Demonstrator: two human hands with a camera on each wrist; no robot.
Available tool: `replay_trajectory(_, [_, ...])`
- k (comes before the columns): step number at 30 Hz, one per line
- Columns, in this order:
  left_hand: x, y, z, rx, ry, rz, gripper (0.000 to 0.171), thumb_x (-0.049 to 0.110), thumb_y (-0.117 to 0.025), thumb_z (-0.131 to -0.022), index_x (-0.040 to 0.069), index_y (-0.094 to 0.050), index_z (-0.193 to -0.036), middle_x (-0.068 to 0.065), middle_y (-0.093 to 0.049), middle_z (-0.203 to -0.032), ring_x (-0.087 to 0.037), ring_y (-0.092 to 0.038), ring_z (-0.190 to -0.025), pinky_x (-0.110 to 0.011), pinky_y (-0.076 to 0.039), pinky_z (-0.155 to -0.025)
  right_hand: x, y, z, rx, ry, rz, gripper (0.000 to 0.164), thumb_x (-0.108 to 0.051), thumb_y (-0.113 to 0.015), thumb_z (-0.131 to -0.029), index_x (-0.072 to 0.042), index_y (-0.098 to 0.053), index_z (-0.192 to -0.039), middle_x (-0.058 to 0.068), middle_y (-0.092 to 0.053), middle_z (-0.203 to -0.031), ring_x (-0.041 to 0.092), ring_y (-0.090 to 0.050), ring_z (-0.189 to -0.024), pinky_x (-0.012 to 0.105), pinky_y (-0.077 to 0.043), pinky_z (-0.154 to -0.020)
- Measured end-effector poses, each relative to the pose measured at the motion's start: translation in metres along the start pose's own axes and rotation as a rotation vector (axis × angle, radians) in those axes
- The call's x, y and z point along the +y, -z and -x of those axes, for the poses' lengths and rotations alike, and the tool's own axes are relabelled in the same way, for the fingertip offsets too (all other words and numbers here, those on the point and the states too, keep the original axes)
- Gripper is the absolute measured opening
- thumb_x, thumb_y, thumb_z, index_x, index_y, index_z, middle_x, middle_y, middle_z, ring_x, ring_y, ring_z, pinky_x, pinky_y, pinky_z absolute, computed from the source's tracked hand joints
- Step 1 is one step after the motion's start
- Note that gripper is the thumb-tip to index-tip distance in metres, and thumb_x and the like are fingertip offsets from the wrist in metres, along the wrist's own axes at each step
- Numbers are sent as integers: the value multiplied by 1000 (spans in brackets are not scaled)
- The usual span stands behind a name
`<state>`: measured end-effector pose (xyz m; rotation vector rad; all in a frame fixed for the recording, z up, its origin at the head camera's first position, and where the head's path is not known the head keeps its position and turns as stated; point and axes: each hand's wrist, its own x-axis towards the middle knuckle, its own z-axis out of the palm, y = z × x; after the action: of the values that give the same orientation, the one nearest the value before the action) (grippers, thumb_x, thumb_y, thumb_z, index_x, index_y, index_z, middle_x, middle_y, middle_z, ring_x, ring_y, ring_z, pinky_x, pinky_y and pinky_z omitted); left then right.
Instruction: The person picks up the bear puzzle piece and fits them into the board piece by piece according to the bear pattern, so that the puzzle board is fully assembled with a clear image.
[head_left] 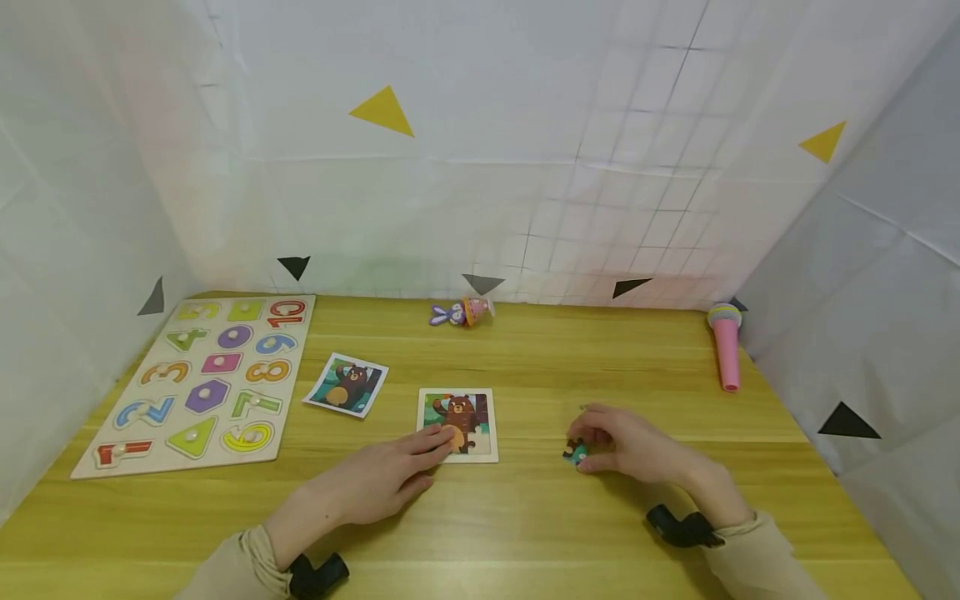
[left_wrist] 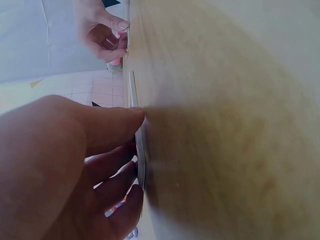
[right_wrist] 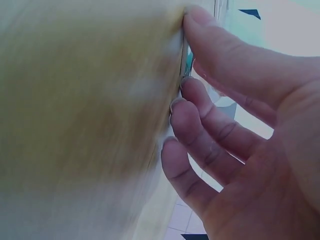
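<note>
A small square jigsaw puzzle (head_left: 487, 400) with a brown bear picture lies in its pale frame at the middle of the table. A gap shows at the lower right of the picture. Across its lower left rests my left hand (head_left: 390, 475), fingers extended over the bear; the left wrist view shows the thumb at the board's edge. To the right of the board, my right hand (head_left: 630, 442) holds a teal and brown puzzle piece (head_left: 576, 452) between thumb and fingers, low at the tabletop. In the right wrist view the fingers hide most of that piece.
A bear picture card (head_left: 347, 385) lies left of the puzzle. Farther left is a wooden number and shape board (head_left: 202, 375). A small rabbit toy (head_left: 461, 313) lies at the back, a pink toy microphone (head_left: 726, 348) at the right. White sheets (head_left: 480, 208) border the table.
</note>
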<state>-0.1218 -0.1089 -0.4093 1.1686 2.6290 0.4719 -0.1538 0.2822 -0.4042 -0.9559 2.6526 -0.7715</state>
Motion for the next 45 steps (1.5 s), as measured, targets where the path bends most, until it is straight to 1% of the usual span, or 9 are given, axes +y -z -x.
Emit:
replay_trajectory(5, [0, 0, 0, -1, 2, -2, 52, 25, -49, -106, 15, -36, -156, 0, -27, -165, -22, -33, -148, -46, -42, -112, 1, 0, 0, -1, 17, -13, 27, -23, -76, -89, -17, -68, -114, -5, -58, -95, 10, -55, -84, 26, -51, -73])
replay_trajectory(13, [0, 0, 0, 0, -3, -4, 52, 24, -49, -106, 15, -37, -156, -1, -27, -165, -22, -33, -148, -45, -42, -112, -1, 0, 0, -16, 29, -15, 24, -11, -74, -90, -16, -68, -114, -4, -59, -102, 10, -59, -88, 27, -54, -77])
replay_trajectory(16, [0, 0, 0, 2, -5, -7, 52, 24, -49, -107, 15, -36, -156, -1, -27, -165, -22, -34, -148, -45, -42, -112, -1, 1, 0, -9, 11, -3, 25, -15, -74, -91, -16, -67, -115, -5, -60, -102, 9, -58, -87, 26, -53, -76])
replay_trajectory(22, [0, 0, 0, 6, -8, -5, 52, 24, -49, -107, 15, -36, -156, -2, -27, -165, -23, -34, -148, -46, -42, -111, -4, 1, 0, 15, -60, 24, 29, -31, -76, -89, -15, -67, -112, -7, -60, -98, 9, -56, -85, 26, -51, -74])
replay_trajectory(24, [0, 0, 0, 8, -11, -7, 52, 24, -49, -107, 14, -36, -156, -2, -27, -165, -23, -35, -148, -46, -42, -111, -5, 2, -1, 23, -68, 34, 29, -30, -77, -88, -14, -67, -110, -6, -59, -96, 9, -55, -84, 26, -50, -72])
replay_trajectory(28, [0, 1, 0, 7, -12, -8, 52, 24, -49, -106, 14, -36, -156, -2, -28, -165, -23, -35, -147, -46, -42, -111, -8, 3, -2, 29, -62, 42, 26, -24, -77, -88, -12, -66, -108, -5, -59, -93, 9, -54, -82, 25, -49, -70])
replay_trajectory(34, [0, 1, 0, 2, -10, -7, 52, 24, -49, -106, 14, -37, -156, -2, -28, -165, -23, -35, -147, -46, -42, -112, -7, 2, -2, 39, -58, 22, 28, -16, -78, -87, -9, -63, -110, -3, -60, -92, 9, -55, -81, 24, -49, -69])
replay_trajectory(41, [0, 1, 0, 4, -6, -4, 52, 24, -49, -106, 14, -37, -156, -2, -28, -165, -23, -35, -148, -46, -42, -112, -4, 1, -2, 31, -43, 52, 26, -19, -77, -88, -12, -66, -110, -5, -57, -94, 8, -53, -81, 23, -48, -68])
replay_trajectory(45, [1, 1, 0, 3, -4, -5, 52, 25, -49, -106, 14, -37, -156, -2, -28, -165, -23, -34, -148, -46, -42, -112, -3, 0, -1, 31, -36, 44, 26, -19, -77, -88, -14, -66, -111, -6, -58, -95, 8, -55, -81, 23, -49, -70])
